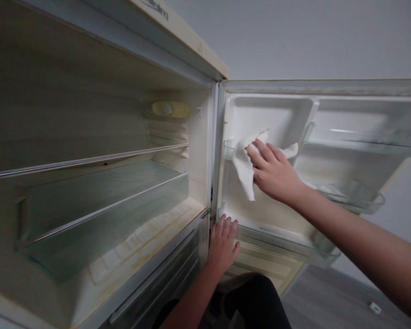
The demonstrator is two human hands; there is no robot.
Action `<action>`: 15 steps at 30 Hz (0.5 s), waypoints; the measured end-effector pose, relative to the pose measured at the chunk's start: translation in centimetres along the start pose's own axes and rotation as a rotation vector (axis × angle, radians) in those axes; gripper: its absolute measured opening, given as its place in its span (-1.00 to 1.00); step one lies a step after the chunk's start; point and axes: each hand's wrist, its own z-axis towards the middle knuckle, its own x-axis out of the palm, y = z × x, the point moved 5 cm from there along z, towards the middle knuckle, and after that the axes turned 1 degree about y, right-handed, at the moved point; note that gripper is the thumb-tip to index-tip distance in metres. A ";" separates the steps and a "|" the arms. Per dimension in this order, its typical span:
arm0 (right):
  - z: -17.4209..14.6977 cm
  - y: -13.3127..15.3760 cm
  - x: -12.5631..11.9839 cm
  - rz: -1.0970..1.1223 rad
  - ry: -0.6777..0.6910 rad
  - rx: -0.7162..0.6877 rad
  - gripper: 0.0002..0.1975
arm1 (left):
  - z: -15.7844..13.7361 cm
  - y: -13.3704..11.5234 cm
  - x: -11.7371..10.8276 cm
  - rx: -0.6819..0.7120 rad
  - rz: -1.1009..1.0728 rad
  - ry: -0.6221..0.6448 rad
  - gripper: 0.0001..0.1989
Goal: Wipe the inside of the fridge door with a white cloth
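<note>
Cloth point(244, 170) pressed flat under open right hand point(273, 172) on fridge door point(267, 114) | left hand point(222, 244) open, bracing door edge below | wipe firmly into corners.

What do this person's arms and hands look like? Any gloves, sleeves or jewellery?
Both hands are bare: no gloves on the left hand or the right hand. Both forearms are uncovered as far as the picture shows, with no sleeve edge in view. No watch, bracelet or ring shows on either wrist or on the fingers. Nails look short and unpainted.
</note>
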 end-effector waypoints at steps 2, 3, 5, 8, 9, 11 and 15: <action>-1.4 -0.1 0.2 -0.018 -0.002 0.035 -0.43 | 0.0 -0.1 0.0 -0.003 0.006 -0.005 -0.30; -2.1 -0.1 0.6 -0.021 0.001 0.043 -0.40 | 0.0 -0.1 0.0 -0.004 0.010 -0.007 -0.30; -3.6 0.2 1.5 -0.006 0.008 0.052 -0.37 | 0.1 -0.2 -0.1 -0.005 0.015 -0.008 -0.30; -5.2 1.4 3.7 0.050 0.005 0.105 -0.35 | 0.2 -0.4 0.0 -0.005 0.020 -0.008 -0.31; -5.4 2.1 4.6 0.082 0.000 0.134 -0.36 | 0.2 -0.5 0.0 -0.006 0.025 -0.011 -0.32; -5.1 3.4 6.8 0.203 -0.022 0.216 -0.40 | 0.2 -0.6 0.1 -0.012 0.038 -0.021 -0.33; -1.7 4.2 10.6 0.710 -0.182 0.577 -0.47 | 0.2 -0.6 0.3 -0.030 0.040 -0.035 -0.32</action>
